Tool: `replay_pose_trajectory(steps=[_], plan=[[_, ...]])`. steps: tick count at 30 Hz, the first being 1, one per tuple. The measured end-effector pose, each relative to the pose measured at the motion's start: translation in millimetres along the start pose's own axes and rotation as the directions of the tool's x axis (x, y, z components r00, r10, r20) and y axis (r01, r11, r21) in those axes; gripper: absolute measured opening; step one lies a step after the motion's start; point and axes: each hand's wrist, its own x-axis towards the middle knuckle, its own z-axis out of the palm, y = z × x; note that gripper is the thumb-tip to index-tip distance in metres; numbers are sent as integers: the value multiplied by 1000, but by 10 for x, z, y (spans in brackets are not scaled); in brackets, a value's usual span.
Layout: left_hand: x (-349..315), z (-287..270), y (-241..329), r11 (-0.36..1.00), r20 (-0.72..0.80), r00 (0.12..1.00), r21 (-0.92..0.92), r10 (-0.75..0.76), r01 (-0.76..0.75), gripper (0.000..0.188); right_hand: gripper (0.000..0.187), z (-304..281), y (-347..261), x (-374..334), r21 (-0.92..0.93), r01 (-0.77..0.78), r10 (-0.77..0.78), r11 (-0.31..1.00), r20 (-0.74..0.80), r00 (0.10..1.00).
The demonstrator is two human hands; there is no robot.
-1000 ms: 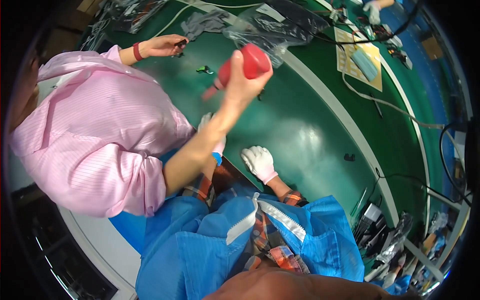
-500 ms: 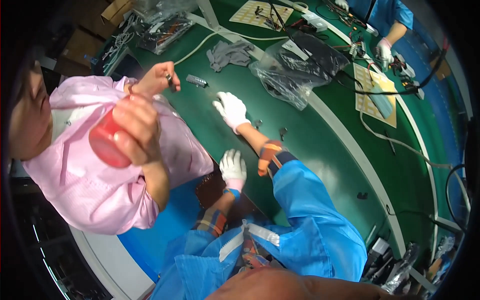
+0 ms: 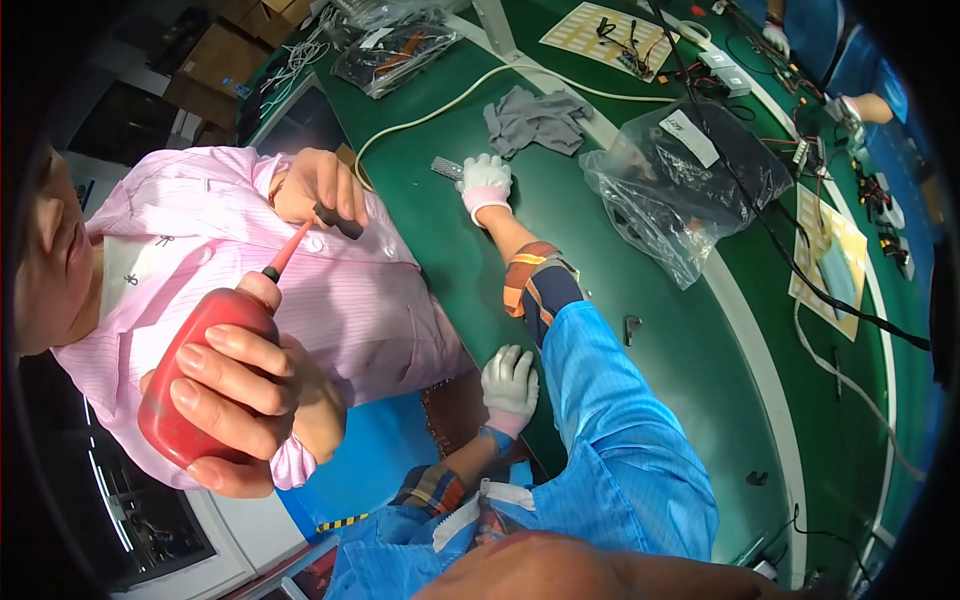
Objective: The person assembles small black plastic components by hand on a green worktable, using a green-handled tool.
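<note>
My right hand (image 3: 486,183), in a white glove, reaches over the green table with its fingers curled on the end of a small grey textured block (image 3: 447,168). The rest of the block sticks out to the left of the fingers. My left hand (image 3: 510,385), also gloved, lies at the table's near edge with its fingers stretched out and holds nothing. At the left a co-worker in pink grips a red squeeze bottle (image 3: 205,375). Its thin nozzle points at a small black part (image 3: 338,221) in the co-worker's other hand.
A grey cloth (image 3: 537,120) lies beyond my right hand. Right of it is a clear plastic bag (image 3: 650,205) with dark contents. Small black parts (image 3: 632,329) lie near my right sleeve. A white cable (image 3: 440,110) crosses the green table (image 3: 590,235). Another person works at the far right.
My right hand has moved forward and onto the grey block. The co-worker has tilted the red bottle, bringing its nozzle up to the black part. The whole view has shifted.
</note>
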Motion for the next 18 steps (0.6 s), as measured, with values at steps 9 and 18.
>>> replay_pose_trajectory(steps=[9,18], plan=[[15,-28,62,998,-91,996,-63,-10,5,33,20,-152,73,-51,91,-81,67,993,141,988],[-44,-26,57,996,-144,989,-89,-26,13,30,23,-470,185,-760,845,-480,68,234,478,875]])
